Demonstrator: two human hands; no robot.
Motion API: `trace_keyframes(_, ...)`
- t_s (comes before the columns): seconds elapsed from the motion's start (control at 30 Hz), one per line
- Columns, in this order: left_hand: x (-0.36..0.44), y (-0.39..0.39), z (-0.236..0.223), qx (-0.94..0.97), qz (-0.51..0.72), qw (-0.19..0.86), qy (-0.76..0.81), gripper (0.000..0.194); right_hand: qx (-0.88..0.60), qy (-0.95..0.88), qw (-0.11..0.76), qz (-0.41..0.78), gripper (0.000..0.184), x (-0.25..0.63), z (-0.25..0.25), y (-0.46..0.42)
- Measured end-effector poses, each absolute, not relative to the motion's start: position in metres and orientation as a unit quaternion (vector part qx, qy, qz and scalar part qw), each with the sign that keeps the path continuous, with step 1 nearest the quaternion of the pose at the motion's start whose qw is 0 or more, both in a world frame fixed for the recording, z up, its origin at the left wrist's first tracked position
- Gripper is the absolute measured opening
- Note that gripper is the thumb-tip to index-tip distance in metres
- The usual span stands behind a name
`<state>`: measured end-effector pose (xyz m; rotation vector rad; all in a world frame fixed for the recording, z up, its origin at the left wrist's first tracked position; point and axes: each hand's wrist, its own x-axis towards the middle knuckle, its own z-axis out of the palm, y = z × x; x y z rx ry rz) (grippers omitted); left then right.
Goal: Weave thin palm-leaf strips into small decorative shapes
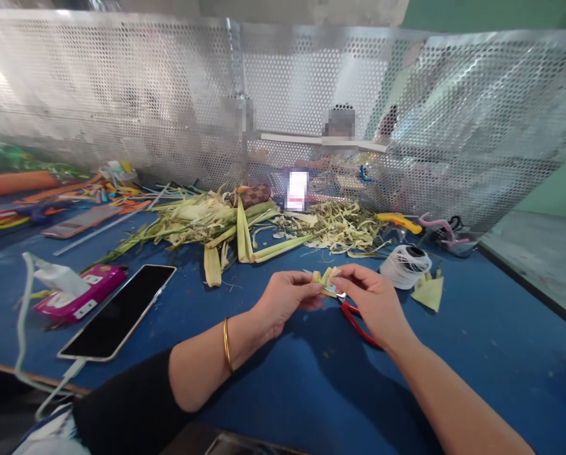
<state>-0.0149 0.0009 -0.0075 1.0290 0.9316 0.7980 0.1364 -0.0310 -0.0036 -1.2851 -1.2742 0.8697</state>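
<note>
A small folded piece of pale green leaf point(326, 276) is pinched between the fingertips of both hands above the blue table. My left hand point(290, 295), with a gold bangle at the wrist, is closed on its left side. From the right, my right hand point(369, 298) grips the other side. Red-handled scissors point(357, 323) lie just below and behind the fingers, partly covered by my right hand. To the right stands a spool of white thread point(405, 265), with a cut pale leaf piece point(429, 291) beside it.
Long leaf strips point(207, 221) and a heap of shredded leaf point(344, 229) lie along a perforated metal screen point(122, 95). A charging phone point(119, 311) and a magenta power strip point(86, 292) are at left. A yellow tool point(399, 221) lies at back right.
</note>
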Motion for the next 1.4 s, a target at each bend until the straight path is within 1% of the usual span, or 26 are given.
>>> trace_keyframes(0.1, -0.0144, 0.0000, -0.0073, 0.480, 0.351, 0.688, 0.416, 0.007, -0.538, -0.583, 0.513, 0.327, 0.021, 0.1363, -0.0084, -0.0316)
trace_keyframes(0.17, -0.0139, -0.0004, -0.0064, 0.493, 0.349, 0.678, 0.418, 0.004, -0.537, -0.595, 0.502, 0.325, 0.020, 0.1352, -0.0103, -0.0332)
trace_keyframes(0.33, -0.0137, -0.0011, -0.0044, 0.517, 0.356, 0.646, 0.434, 0.011, -0.546, -0.579, 0.484, 0.363, 0.021, 0.1332, -0.0082, -0.0362)
trace_keyframes(0.57, -0.0150, 0.0007, -0.0071, 0.548, 0.350, 0.637, 0.414, 0.019, -0.584, -0.596, 0.424, 0.353, 0.024, 0.1361, -0.0083, -0.0324)
trace_keyframes(0.63, -0.0150, 0.0010, -0.0070, 0.554, 0.345, 0.633, 0.416, 0.020, -0.596, -0.598, 0.418, 0.337, 0.025, 0.1365, -0.0089, -0.0318)
trace_keyframes(0.77, -0.0150, 0.0005, -0.0052, 0.562, 0.337, 0.622, 0.428, 0.021, -0.623, -0.614, 0.406, 0.265, 0.022, 0.1373, -0.0088, -0.0311)
trace_keyframes(0.87, -0.0154, -0.0004, -0.0032, 0.568, 0.310, 0.623, 0.439, 0.021, -0.631, -0.625, 0.391, 0.241, 0.021, 0.1386, -0.0091, -0.0306)
trace_keyframes(0.97, -0.0156, -0.0010, -0.0018, 0.577, 0.266, 0.634, 0.441, 0.023, -0.627, -0.624, 0.379, 0.272, 0.018, 0.1392, -0.0098, -0.0306)
trace_keyframes(1.13, -0.0165, 0.0001, -0.0037, 0.576, 0.241, 0.655, 0.425, 0.021, -0.608, -0.575, 0.379, 0.396, 0.017, 0.1391, -0.0101, -0.0308)
trace_keyframes(1.4, -0.0180, 0.0027, -0.0086, 0.540, 0.253, 0.691, 0.408, 0.019, -0.592, -0.554, 0.387, 0.439, 0.013, 0.1407, -0.0117, -0.0298)
